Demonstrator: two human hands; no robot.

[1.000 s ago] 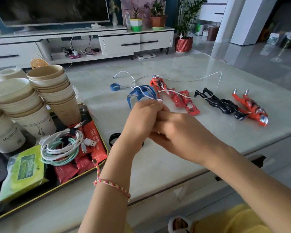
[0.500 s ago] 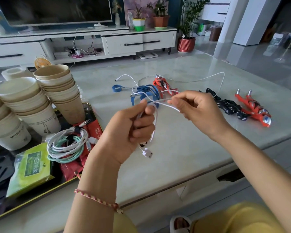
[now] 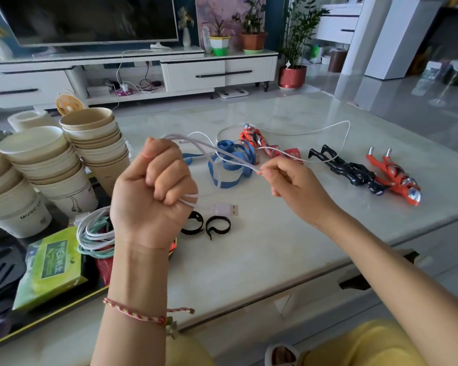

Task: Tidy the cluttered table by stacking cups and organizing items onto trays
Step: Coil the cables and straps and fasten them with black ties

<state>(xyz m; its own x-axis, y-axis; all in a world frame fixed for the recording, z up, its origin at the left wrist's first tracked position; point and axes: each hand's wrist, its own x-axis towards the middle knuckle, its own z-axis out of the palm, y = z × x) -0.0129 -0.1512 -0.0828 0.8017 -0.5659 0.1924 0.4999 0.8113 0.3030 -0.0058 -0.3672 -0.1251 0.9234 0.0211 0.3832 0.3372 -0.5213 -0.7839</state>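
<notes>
The left hand (image 3: pixel 154 196) is curled in a fist round loops of a white cable (image 3: pixel 296 133), whose plug (image 3: pixel 226 208) sticks out below the fist. The right hand (image 3: pixel 294 183) pinches the same cable above the table (image 3: pixel 275 249). Stacked cups (image 3: pixel 95 143) stand on the tray (image 3: pixel 64 310) at left.

Bright, even daylight comes from beyond and right of the grip, laying pale glare on the glossy table (image 3: pixel 315 112) and floor (image 3: pixel 407 101) there. Shadows beneath the left hand (image 3: pixel 154 196) are soft. The white cable (image 3: pixel 238 161) leaving that fist is slightly motion-blurred; frame edges bow outward.
</notes>
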